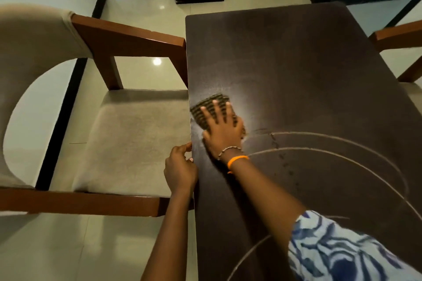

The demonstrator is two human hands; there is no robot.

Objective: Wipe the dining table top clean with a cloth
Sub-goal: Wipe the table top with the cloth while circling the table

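The right hand (222,130) presses flat, fingers spread, on a striped cloth (211,110) near the left edge of the dark dining table (296,70). The left hand (180,167) curls over that edge, beside an upholstered chair (127,139).

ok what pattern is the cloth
Dark and tan stripes on the cloth, seen in the head view.

Counted in the head view

One dark table (308,70), one striped cloth (211,107), two hands (225,132) and two bracelets (236,159) are seen; two wooden armchairs (127,39) are partly shown.
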